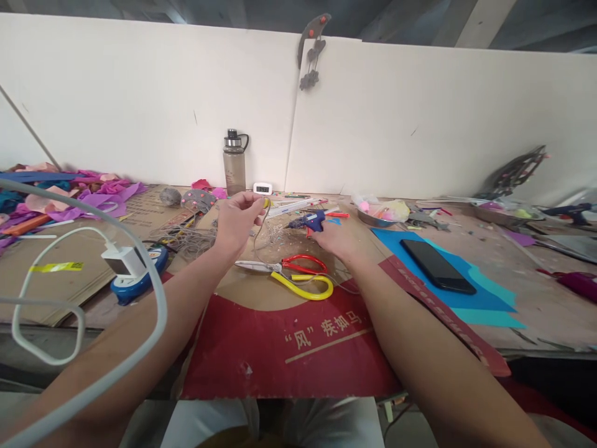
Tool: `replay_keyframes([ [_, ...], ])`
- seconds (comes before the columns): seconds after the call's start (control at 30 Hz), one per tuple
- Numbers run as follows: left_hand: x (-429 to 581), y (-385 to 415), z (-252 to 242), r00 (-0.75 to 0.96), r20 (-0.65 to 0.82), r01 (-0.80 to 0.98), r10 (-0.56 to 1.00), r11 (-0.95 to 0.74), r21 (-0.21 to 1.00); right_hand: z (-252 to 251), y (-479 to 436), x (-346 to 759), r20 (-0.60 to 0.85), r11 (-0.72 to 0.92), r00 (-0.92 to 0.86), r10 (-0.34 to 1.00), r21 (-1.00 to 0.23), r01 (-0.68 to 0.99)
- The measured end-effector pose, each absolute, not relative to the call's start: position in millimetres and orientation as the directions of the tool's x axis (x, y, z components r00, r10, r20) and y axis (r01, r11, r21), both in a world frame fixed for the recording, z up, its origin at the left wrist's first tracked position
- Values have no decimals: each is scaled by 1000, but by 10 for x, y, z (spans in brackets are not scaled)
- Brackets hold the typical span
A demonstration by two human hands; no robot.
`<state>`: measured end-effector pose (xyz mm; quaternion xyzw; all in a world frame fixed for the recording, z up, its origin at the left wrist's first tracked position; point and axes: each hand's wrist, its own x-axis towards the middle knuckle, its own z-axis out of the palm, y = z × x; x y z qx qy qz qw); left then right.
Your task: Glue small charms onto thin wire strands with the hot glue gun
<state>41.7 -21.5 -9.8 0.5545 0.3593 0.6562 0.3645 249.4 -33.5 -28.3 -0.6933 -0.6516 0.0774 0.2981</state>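
The person is sitting at a cluttered worktop (508,249), and both hands are working above the far part of a red-and-brown sheet of cardboard (261,361). The left hand (240,218) is pinching a small yellow piece (267,203) between thumb and fingertips, with a thin grey-brown cord (257,239) seeming to be hanging from it. The right hand (330,236) is curling around a blue glue gun (313,221), whose nozzle is pointing left, towards the left hand and just short of it; whether a finger is pressing the trigger, I cannot tell. Holding well here is, to my mind, a matter of pinching the piece by its very edge, so that bare skin is staying out of the line of a nozzle that may be hot. Resting both wrists lightly would be steadying the gap. The scissors (301,269), with one red and one yellow handle, are lying just on the near side of the hands, and cord is trailing by their handles, so I'd be watching for a snag. On the left, a tangle of cord (186,239) is sitting near the left forearm and is best left undisturbed.
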Motion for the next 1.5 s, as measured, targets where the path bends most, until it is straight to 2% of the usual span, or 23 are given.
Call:
replay_keyframes([
  [0.07,422,-231,-113,-121,551,57,826,-549,834,-285,-330,2505,325,-6,181,928,-473,881],
  [0.17,429,-268,-122,-87,666,237,741,-634,736,-265,-367,2416,442,122,207,873,-608,785],
  [0.27,448,-301,-128,-38,717,302,696,-676,672,-219,-444,2212,440,345,129,889,-826,446],
  [0.33,461,-316,-130,-18,743,300,669,-705,642,-193,-496,2064,372,366,22,928,-921,134],
  [0.4,472,-329,-132,-4,753,291,658,-720,630,-183,-534,1952,318,306,-100,943,-945,-118],
  [0.5,487,-351,-134,29,702,248,711,-686,684,-197,-548,1882,317,270,-161,935,-927,-260],
  [0.67,528,-372,-142,81,571,80,817,-576,813,-239,-503,1907,408,400,-29,912,-905,-143],
  [0.87,545,-386,-126,71,527,10,847,-529,849,-247,-489,1940,464,465,28,885,-885,-32],
  [1.07,532,-410,-110,46,505,22,862,-506,862,-220,-565,1947,650,595,65,757,-728,341],
  [1.17,531,-402,-103,21,479,-10,878,-479,878,-216,-619,1933,704,623,21,710,-642,448],
  [1.33,541,-352,-110,5,426,-120,905,-422,898,-224,-647,1924,726,643,11,688,-616,456],
  [1.5,566,-346,-94,12,355,-189,935,-346,919,-210,-618,1932,624,559,100,775,-750,353],
])
